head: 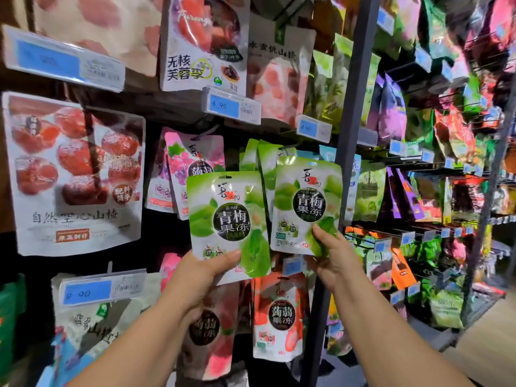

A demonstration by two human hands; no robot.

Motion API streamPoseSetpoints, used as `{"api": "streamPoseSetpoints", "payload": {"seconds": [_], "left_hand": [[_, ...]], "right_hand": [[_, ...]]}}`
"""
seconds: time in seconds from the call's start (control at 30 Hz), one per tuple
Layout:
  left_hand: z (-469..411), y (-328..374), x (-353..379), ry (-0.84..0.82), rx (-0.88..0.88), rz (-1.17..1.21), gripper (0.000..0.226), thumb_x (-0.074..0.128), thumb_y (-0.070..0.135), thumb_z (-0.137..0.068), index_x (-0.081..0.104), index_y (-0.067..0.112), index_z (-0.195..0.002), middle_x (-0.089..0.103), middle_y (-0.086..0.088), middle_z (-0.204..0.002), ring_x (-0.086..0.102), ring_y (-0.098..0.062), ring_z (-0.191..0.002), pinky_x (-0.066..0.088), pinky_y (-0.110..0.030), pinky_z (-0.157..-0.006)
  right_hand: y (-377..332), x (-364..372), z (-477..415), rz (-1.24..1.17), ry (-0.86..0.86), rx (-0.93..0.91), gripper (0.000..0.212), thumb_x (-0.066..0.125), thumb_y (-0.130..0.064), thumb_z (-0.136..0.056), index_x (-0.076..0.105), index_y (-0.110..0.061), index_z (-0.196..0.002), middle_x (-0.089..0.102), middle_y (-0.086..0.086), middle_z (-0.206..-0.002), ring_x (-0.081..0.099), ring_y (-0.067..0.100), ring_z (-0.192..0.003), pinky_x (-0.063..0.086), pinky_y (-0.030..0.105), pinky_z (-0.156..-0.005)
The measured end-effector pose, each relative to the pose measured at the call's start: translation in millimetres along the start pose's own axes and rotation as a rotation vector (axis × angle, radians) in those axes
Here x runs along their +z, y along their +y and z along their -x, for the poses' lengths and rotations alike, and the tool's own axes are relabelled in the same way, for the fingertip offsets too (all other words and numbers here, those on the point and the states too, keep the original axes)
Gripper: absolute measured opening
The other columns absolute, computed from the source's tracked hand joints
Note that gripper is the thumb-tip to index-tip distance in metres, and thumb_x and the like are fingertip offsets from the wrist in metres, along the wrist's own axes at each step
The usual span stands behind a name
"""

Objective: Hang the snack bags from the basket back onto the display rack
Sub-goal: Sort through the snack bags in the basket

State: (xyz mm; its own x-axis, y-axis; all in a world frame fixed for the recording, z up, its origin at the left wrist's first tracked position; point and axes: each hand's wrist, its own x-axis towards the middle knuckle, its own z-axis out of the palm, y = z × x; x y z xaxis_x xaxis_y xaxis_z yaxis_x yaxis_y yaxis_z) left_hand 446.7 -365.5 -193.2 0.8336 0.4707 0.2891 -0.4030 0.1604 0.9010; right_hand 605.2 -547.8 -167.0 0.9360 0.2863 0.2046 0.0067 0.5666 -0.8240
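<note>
Shop racking crowded with hanging snack pouches fills the background, split by a dark grey upright metal post (352, 107). Left of that post, the left hand (203, 272) holds a glossy green-and-white plum jelly pouch (229, 216) by its lower left corner, grip clamped on it with the thumb across the front and the fingers behind. Nearer the post, almost touching it, the right hand (332, 252) pinches the lower right corner of a second matching green pouch (304, 202), grip likewise closed on the foil. Both pouches are upright, side by side, in front of a row of the same green pouches (265, 160) on the rack. The top of the second pouch hides any peg, so whether it hangs there cannot be told. Fingers cover the bottom corners of both packs, and the pouches right of the post are too blurred to read. Each held pouch reads 青梅果冻. Below them, left of the post, a red-orange pouch (277, 317) reads 蒟蒻果冻; above, a white pouch (203, 43) reads 无核芙蓉李, with a blue price tag (224, 106) marked 4.90 under it.
</note>
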Motion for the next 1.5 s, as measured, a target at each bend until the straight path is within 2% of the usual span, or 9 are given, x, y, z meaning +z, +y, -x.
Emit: {"api": "streamPoseSetpoints", "payload": {"seconds": [0.1, 0.27, 0.37, 0.43, 0.63, 0.97, 1.17, 1.37, 1.5], "left_hand": [[-12, 3, -1, 0.000, 0.050, 0.004, 0.039, 0.067, -0.009, -0.080, 0.065, 0.005, -0.117, 0.077, -0.008, -0.099, 0.074, -0.014, -0.083, 0.058, -0.019, -0.069], [-20, 9, 2, -0.007, 0.074, -0.022, 0.036, 0.068, -0.006, -0.082, 0.065, 0.014, -0.112, 0.077, 0.005, -0.085, 0.072, -0.003, -0.073, 0.055, -0.017, -0.057], [-24, 12, 2, -0.033, 0.067, -0.029, 0.045, 0.076, 0.000, -0.077, 0.065, 0.018, -0.116, 0.077, 0.002, -0.098, 0.074, -0.009, -0.087, 0.060, -0.030, -0.074], [-26, 14, 2, -0.032, 0.065, -0.027, 0.054, 0.082, 0.004, -0.067, 0.066, 0.017, -0.116, 0.077, -0.002, -0.102, 0.073, -0.016, -0.094, 0.060, -0.028, -0.073], [-32, 16, 3, -0.001, 0.094, -0.028, 0.043, 0.070, -0.007, -0.078, 0.066, 0.013, -0.116, 0.077, -0.005, -0.101, 0.074, -0.018, -0.093, 0.058, -0.019, -0.071], [-39, 12, 0, 0.012, 0.083, -0.024, 0.040, 0.071, -0.007, -0.078, 0.068, 0.017, -0.111, 0.077, -0.002, -0.098, 0.074, -0.016, -0.092, 0.057, -0.016, -0.068], [-43, 14, 3, 0.000, 0.081, 0.007, 0.038, 0.069, -0.009, -0.079, 0.068, 0.012, -0.110, 0.077, -0.004, -0.096, 0.074, -0.014, -0.086, 0.057, -0.016, -0.067], [-43, 16, 9, -0.004, 0.071, 0.031, 0.036, 0.065, -0.013, -0.081, 0.067, 0.012, -0.107, 0.078, -0.003, -0.091, 0.074, -0.011, -0.079, 0.056, -0.016, -0.063], [-44, 13, 11, 0.004, 0.049, 0.025, 0.036, 0.070, -0.007, -0.079, 0.068, 0.014, -0.108, 0.078, -0.002, -0.091, 0.074, -0.010, -0.078, 0.055, -0.015, -0.062]], "right_hand": [[-6, 8, -18, -0.034, -0.018, -0.010, 0.012, 0.065, -0.007, -0.090, 0.063, -0.013, -0.100, 0.076, 0.003, -0.079, 0.073, 0.020, -0.070, 0.062, 0.039, -0.062], [-10, 18, -41, -0.046, -0.045, -0.013, 0.013, 0.067, -0.010, -0.090, 0.063, -0.015, -0.101, 0.076, 0.003, -0.082, 0.072, 0.020, -0.077, 0.062, 0.041, -0.066], [-12, 21, -49, -0.052, -0.070, -0.012, 0.016, 0.066, -0.010, -0.090, 0.062, -0.015, -0.105, 0.076, 0.004, -0.088, 0.073, 0.019, -0.076, 0.060, 0.035, -0.057], [-13, 23, -53, -0.049, -0.073, -0.013, 0.021, 0.067, -0.010, -0.090, 0.062, -0.014, -0.110, 0.075, 0.005, -0.091, 0.074, 0.019, -0.076, 0.058, 0.032, -0.055], [-13, 26, -62, -0.042, -0.074, -0.009, 0.032, 0.068, -0.013, -0.089, 0.062, -0.014, -0.120, 0.076, 0.004, -0.095, 0.073, 0.019, -0.080, 0.058, 0.032, -0.057], [-15, 29, -71, 0.014, -0.049, -0.012, 0.008, 0.067, -0.018, -0.091, 0.063, -0.020, -0.099, 0.075, 0.000, -0.086, 0.071, 0.017, -0.077, 0.057, 0.033, -0.066], [-14, 32, -82, 0.087, -0.036, 0.016, 0.020, 0.069, -0.021, -0.090, 0.065, -0.018, -0.109, 0.075, 0.003, -0.095, 0.071, 0.019, -0.081, 0.058, 0.032, -0.066], [-7, 42, -88, 0.101, 0.001, 0.020, 0.016, 0.068, -0.017, -0.091, 0.063, -0.013, -0.106, 0.075, -0.001, -0.074, 0.072, 0.012, -0.061, 0.055, 0.024, -0.048], [5, 39, -81, 0.223, 0.090, -0.057, 0.053, 0.077, -0.035, -0.083, 0.055, -0.009, -0.123, 0.070, 0.007, -0.106, 0.071, 0.019, -0.085, 0.059, 0.031, -0.064]]}}
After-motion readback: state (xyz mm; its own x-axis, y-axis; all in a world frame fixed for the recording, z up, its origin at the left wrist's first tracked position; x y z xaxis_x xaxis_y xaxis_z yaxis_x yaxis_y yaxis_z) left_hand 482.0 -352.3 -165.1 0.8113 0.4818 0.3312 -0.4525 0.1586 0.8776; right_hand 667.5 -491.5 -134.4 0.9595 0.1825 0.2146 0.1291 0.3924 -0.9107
